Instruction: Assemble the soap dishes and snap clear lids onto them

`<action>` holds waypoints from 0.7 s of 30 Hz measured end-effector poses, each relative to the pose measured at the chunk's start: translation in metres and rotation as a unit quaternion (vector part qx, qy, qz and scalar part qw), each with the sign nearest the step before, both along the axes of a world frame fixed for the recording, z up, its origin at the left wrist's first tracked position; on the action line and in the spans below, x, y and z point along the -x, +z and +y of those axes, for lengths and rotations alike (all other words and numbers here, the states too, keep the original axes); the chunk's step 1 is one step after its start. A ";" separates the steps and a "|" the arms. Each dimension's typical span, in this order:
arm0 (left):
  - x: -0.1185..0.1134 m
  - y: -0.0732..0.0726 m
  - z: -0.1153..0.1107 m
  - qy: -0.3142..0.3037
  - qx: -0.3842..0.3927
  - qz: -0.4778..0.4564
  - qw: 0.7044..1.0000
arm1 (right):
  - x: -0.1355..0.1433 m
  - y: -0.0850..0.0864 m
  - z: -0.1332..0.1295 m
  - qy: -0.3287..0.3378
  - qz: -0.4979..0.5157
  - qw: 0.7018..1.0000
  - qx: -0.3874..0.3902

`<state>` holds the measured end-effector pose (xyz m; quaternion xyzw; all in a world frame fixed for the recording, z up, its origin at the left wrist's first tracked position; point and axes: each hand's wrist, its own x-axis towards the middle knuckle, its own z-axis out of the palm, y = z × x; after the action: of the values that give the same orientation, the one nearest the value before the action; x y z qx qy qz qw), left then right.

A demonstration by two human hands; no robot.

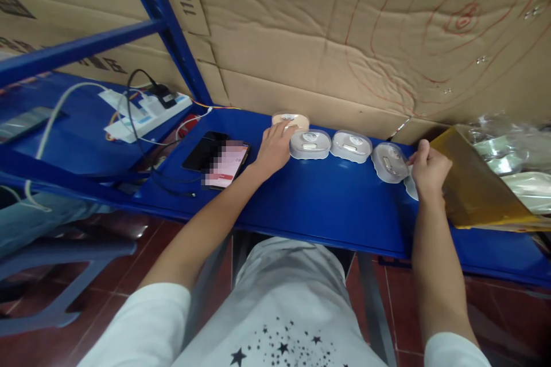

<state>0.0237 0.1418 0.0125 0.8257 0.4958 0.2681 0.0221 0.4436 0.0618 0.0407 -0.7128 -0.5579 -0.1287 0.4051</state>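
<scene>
A row of rounded clear plastic cases runs along the back of the blue table, among them a left one (310, 144), a middle one (351, 147) and a right one (388, 161). Behind the left end is a case with a beige inside (297, 120). My left hand (275, 148) lies with fingers stretched out over that beige case, against the left clear case. My right hand (430, 169) is closed, thumb up, at the row's right end. Another clear case (412, 188) shows partly beneath it; what its fingers hold is hidden.
Two phones, one dark (204, 150) and one lit (228, 165), lie left of my left hand. A power strip (150, 117) with cables is further left. An amber-sided box (477, 189) with plastic-wrapped items stands at right. Cardboard (301, 40) walls the back.
</scene>
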 end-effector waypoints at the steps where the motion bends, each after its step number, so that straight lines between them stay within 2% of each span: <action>1: 0.001 -0.002 0.001 0.000 0.004 0.007 1.000 | 0.002 -0.002 0.002 0.019 -0.013 1.000 0.005; 6: -0.003 -0.009 -0.001 -0.037 0.021 0.020 0.999 | 0.037 -0.011 0.007 0.132 -0.067 0.989 0.004; 8: -0.005 -0.011 -0.003 -0.053 0.032 0.025 0.998 | 0.056 -0.018 0.006 0.200 -0.095 0.975 0.012; 11: -0.009 -0.013 -0.005 -0.080 0.038 0.022 0.996 | 0.084 -0.032 0.001 0.283 -0.134 0.948 0.063; 15: -0.010 -0.015 -0.006 -0.134 0.028 0.014 0.991 | 0.111 -0.050 -0.002 0.332 -0.178 0.918 0.122; 19: -0.013 -0.015 -0.009 -0.184 0.025 0.026 0.982 | 0.124 -0.061 0.001 0.357 -0.208 0.903 0.118; 21: -0.015 -0.014 -0.011 -0.182 0.025 0.026 0.983 | 0.127 -0.063 0.002 0.364 -0.222 0.898 0.113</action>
<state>0.0384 0.1309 -0.0014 0.9082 0.3439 0.2252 0.0784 0.3165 0.0635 -0.0222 -0.4542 -0.8645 -0.0635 0.2059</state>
